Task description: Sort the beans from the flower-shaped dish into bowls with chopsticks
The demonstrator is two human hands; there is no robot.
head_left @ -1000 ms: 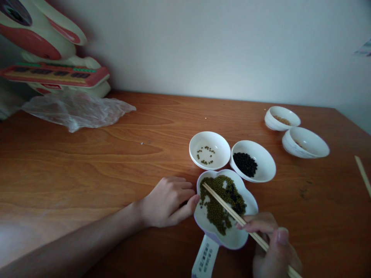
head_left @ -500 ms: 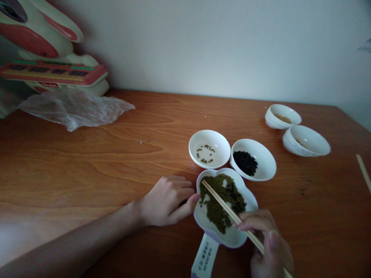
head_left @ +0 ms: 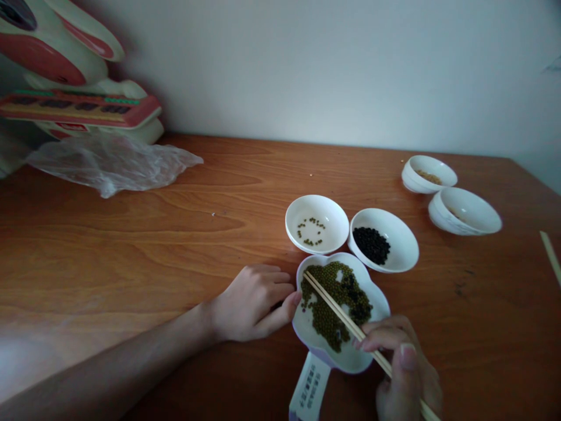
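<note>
My right hand [head_left: 405,365] is closed round a pair of wooden chopsticks [head_left: 337,310]. Their tips lie close together over the left part of a flower-shaped white dish [head_left: 362,363] with a lilac edge and a labelled handle. Green mung beans [head_left: 324,313] mixed with some black beans [head_left: 352,290] cover much of its bottom. Thumb and curled fingers of my left hand [head_left: 258,304] hold the dish's left rim. Just behind stand a white bowl [head_left: 322,206] with a few scattered green beans and another white bowl [head_left: 405,248] with a heap of black beans.
Two more white bowls [head_left: 475,225] stand at the back right, with pale yellowish contents. At the back left a crumpled clear plastic bag [head_left: 118,166] lies before a rabbit-shaped toy keyboard [head_left: 87,108]. A pale stick [head_left: 550,254] shows at the right edge. Behind the table rises a wall.
My right thumb and the rear of the chopsticks have shifted slightly. The tips stay at about the same spot over the dish. My left hand and the bowls keep their places.
</note>
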